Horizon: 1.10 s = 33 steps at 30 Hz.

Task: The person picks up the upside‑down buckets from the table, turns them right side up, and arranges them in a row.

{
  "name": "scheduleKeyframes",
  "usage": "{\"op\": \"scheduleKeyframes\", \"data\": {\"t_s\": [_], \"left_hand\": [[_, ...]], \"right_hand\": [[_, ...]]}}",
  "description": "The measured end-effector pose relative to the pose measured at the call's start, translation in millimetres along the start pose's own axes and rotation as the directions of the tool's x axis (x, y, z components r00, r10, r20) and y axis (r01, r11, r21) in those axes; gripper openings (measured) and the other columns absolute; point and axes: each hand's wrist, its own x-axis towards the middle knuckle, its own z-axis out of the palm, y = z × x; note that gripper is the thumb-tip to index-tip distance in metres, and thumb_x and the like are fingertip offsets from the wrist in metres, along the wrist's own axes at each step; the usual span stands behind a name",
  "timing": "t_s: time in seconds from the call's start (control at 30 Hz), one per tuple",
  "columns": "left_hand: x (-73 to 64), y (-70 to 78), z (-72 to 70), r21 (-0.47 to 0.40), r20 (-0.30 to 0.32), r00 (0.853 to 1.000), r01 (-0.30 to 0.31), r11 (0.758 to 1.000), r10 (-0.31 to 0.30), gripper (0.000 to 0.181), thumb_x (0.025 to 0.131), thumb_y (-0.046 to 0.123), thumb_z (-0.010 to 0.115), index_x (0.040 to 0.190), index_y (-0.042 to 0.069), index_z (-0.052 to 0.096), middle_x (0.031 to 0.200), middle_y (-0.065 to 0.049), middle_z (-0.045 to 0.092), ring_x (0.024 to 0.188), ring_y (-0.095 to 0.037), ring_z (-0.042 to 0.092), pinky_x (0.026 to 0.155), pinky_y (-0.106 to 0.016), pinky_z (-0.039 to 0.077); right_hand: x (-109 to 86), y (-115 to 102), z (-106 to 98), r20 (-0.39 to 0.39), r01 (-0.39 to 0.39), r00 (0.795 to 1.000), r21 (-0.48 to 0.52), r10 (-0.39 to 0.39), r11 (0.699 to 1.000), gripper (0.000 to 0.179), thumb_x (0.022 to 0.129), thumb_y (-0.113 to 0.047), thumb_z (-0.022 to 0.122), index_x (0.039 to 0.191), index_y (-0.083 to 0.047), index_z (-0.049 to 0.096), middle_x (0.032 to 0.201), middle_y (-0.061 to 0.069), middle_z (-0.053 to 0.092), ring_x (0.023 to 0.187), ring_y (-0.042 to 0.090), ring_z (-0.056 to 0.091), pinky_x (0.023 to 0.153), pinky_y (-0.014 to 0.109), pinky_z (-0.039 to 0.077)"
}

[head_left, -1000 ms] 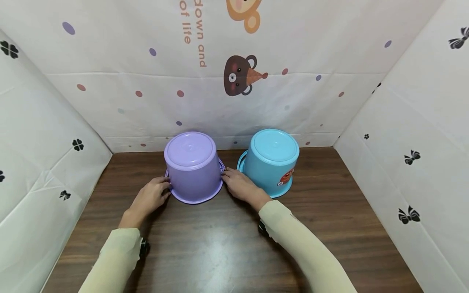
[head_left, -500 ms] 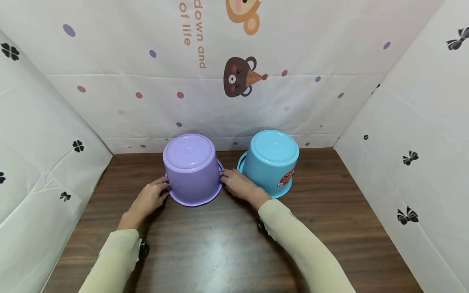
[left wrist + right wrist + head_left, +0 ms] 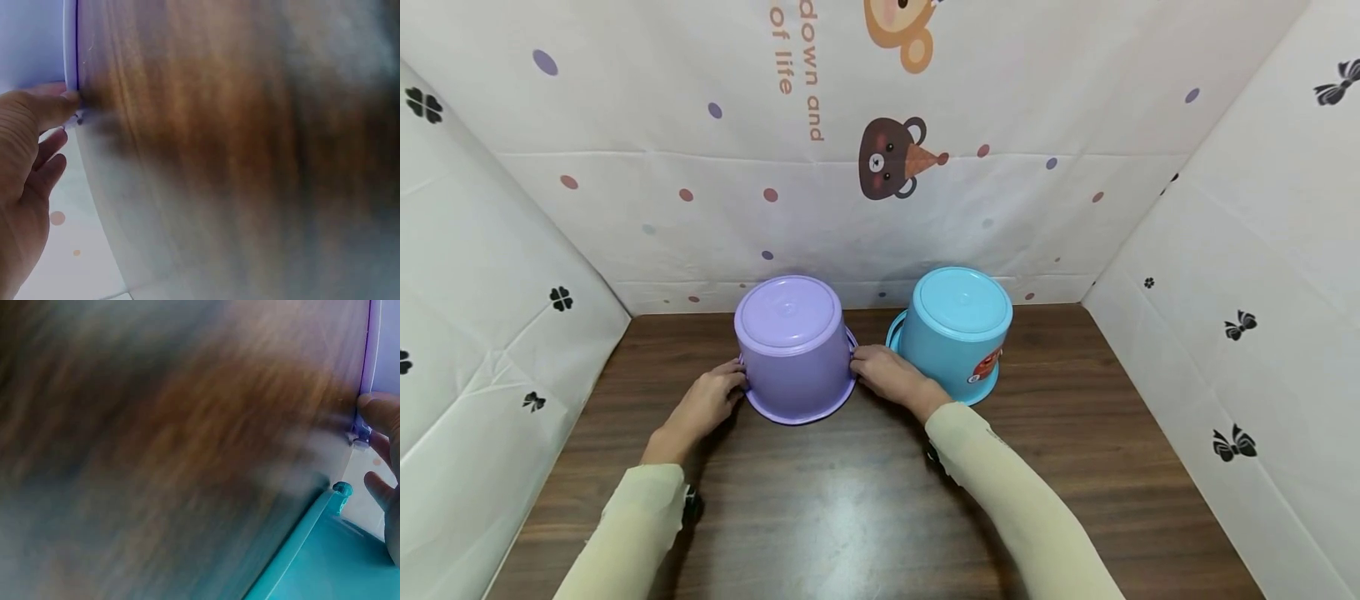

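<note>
A purple bucket stands upside down at the back of the table, its round base on top. At its left side my left hand grips the rim low down. In the left wrist view the thumb lies on the purple rim, with the other fingers bent behind it. On the opposite side my right hand holds the rim between thumb and fingers, by the handle joint. An upturned blue bucket stands just right of that hand, its handle on the side facing the purple one.
Behind both buckets rises a white patterned cloth wall. Similar cloth closes off the left and right sides. Bare brown wood tabletop stretches in front of the buckets and between the forearms.
The purple bucket has come very slightly toward me, with both hands keeping their grip on its rim. The blue bucket has stayed in place.
</note>
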Motion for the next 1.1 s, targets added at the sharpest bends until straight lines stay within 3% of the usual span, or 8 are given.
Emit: {"op": "scheduleKeyframes", "data": {"t_s": [0.27, 0.57, 0.73, 0.97, 1.1], "left_hand": [[-0.2, 1.4, -0.1, 0.008, -0.035, 0.999, -0.026, 1.0, 0.027, 0.02, 0.072, -0.017, 0.079, 0.083, -0.001, 0.075, 0.109, -0.023, 0.073, 0.105, -0.042, 0.071, 0.087, -0.053, 0.059], [-0.5, 2.7, -2.6, 0.045, -0.019, 0.999, -0.029, 0.999, 0.03, 0.018, 0.073, -0.016, 0.079, 0.085, -0.004, 0.076, 0.108, -0.024, 0.075, 0.112, -0.045, 0.069, 0.091, -0.055, 0.058], [-0.7, 1.2, -1.7, 0.04, -0.018, 0.999, -0.034, 0.999, 0.035, 0.017, 0.074, -0.011, 0.082, 0.089, -0.004, 0.077, 0.111, -0.025, 0.074, 0.112, -0.045, 0.07, 0.091, -0.055, 0.058], [-1.3, 1.2, -5.1, 0.076, -0.027, 0.995, -0.089, 0.993, 0.091, 0.022, 0.071, -0.004, 0.088, 0.091, -0.001, 0.078, 0.113, -0.026, 0.073, 0.109, -0.046, 0.07, 0.086, -0.055, 0.059], [-0.6, 2.0, -5.5, 0.073, 0.006, 0.997, -0.08, 0.994, 0.08, 0.022, 0.072, 0.0, 0.089, 0.092, 0.002, 0.079, 0.115, -0.024, 0.072, 0.105, -0.042, 0.072, 0.083, -0.053, 0.06]], "right_hand": [[2.1, -5.2, 0.4, -0.016, 0.051, 0.998, -0.128, -0.053, 0.99, 0.016, 0.097, -0.002, 0.067, 0.092, -0.012, 0.078, 0.089, -0.001, 0.069, 0.086, 0.012, 0.065, 0.077, 0.026, 0.055], [-1.4, -3.9, 0.2, 0.052, 0.085, 0.996, -0.245, -0.075, 0.966, 0.017, 0.104, -0.013, 0.061, 0.099, -0.018, 0.076, 0.104, -0.008, 0.071, 0.105, 0.013, 0.066, 0.09, 0.03, 0.055], [-4.7, -1.5, -0.4, 0.033, 0.1, 0.995, -0.253, -0.095, 0.962, 0.017, 0.103, -0.011, 0.06, 0.096, -0.018, 0.074, 0.102, -0.007, 0.07, 0.103, 0.014, 0.065, 0.087, 0.032, 0.053], [-4.8, -0.8, -0.9, 0.042, 0.107, 0.994, -0.241, -0.1, 0.965, 0.018, 0.103, -0.013, 0.06, 0.093, -0.019, 0.073, 0.098, -0.008, 0.069, 0.099, 0.013, 0.065, 0.087, 0.031, 0.052], [-5.1, -2.0, -0.6, 0.06, 0.116, 0.993, -0.245, -0.104, 0.963, 0.018, 0.102, -0.01, 0.061, 0.095, -0.019, 0.075, 0.099, -0.008, 0.069, 0.098, 0.013, 0.065, 0.085, 0.03, 0.053]]}}
